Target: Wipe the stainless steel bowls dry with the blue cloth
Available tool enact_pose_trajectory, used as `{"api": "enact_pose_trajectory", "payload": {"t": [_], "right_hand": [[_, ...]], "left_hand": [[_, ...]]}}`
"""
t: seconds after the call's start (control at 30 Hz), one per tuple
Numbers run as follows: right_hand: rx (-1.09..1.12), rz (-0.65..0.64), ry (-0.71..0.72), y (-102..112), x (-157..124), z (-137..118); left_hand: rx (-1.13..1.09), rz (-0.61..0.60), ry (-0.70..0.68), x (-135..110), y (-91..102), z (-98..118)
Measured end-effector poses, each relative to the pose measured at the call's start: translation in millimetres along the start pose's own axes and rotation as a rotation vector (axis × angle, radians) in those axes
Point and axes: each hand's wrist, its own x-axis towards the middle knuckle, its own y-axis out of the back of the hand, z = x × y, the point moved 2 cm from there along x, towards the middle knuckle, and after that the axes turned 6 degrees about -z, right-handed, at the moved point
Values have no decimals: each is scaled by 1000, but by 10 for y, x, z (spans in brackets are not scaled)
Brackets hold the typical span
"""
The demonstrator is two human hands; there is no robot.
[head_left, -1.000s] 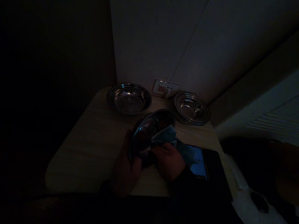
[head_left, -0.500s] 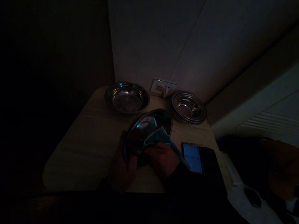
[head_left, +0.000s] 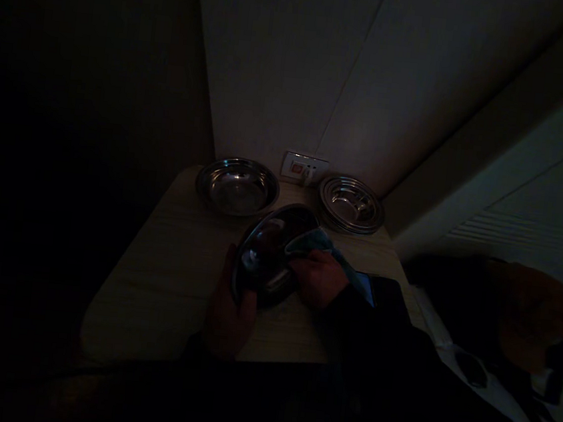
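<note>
A shiny metal bowl point(head_left: 262, 249) is tilted over the table, its inside towards me. My left hand point(head_left: 230, 316) grips its near left rim, thumb over the edge. In my right hand point(head_left: 318, 279) is a bluish-green cloth point(head_left: 311, 241), bunched in closed fingers at the bowl's right side. Behind, on the left, sits another metal bowl point(head_left: 236, 191). A stack of metal bowls point(head_left: 351, 206) stands at the back right.
The pale wooden table point(head_left: 154, 278) meets a wall with a socket plate point(head_left: 304, 170). Partly behind my right sleeve lies a lit phone point(head_left: 366, 288). To the right, off the table, is a brownish-orange item point(head_left: 534, 318). The room is very dark.
My right hand and the cloth have moved right and slightly up, from inside the bowl towards its right rim. My right sleeve now covers more of the phone. My left hand keeps its hold.
</note>
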Motion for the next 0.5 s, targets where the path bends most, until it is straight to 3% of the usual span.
{"api": "enact_pose_trajectory", "payload": {"t": [0.13,0.3,0.5], "right_hand": [[52,3,-5,-69,-23,-143],[498,64,-42,-106,-136,-551],[562,98,-19,-79,-177,-562]], "left_hand": [[-10,29,-16,6,-7,7],[12,31,-7,2,17,-21],[-3,13,36,4,34,-42]]}}
